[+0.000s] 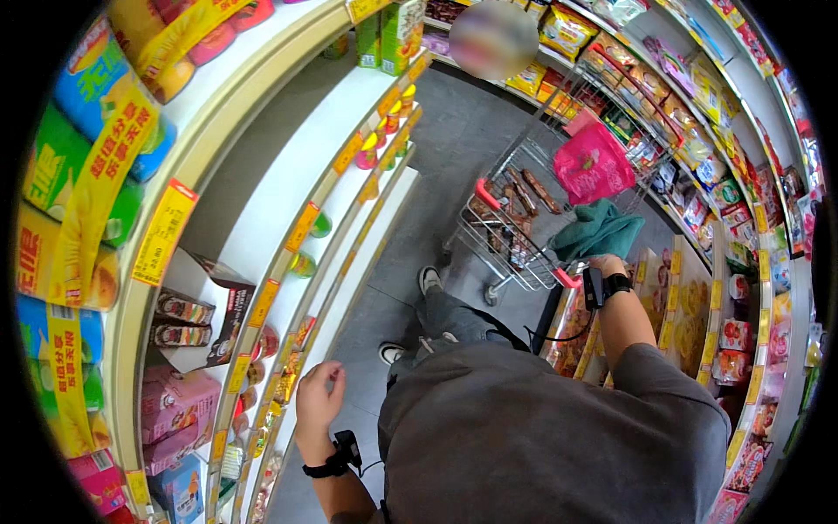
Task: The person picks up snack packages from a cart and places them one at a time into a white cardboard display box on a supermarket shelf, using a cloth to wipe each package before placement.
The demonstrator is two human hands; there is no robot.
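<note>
My left hand hangs beside the left shelves, its fingers slightly curled, with nothing seen in it. My right hand is at the edge of a green cloth, which lies over the near right side of a wire shopping cart. The cloth and the wrist device hide most of its fingers, so its grip cannot be told. Brown packaged snacks lie in the cart's basket. A bright pink bag sits at the cart's far right part. Each wrist wears a black strapped device.
Curved store shelves on the left hold boxes, jars and an open carton of small packs. Racks of bagged snacks line the right and far side. Grey tiled floor runs between. A blurred round patch covers something at the top.
</note>
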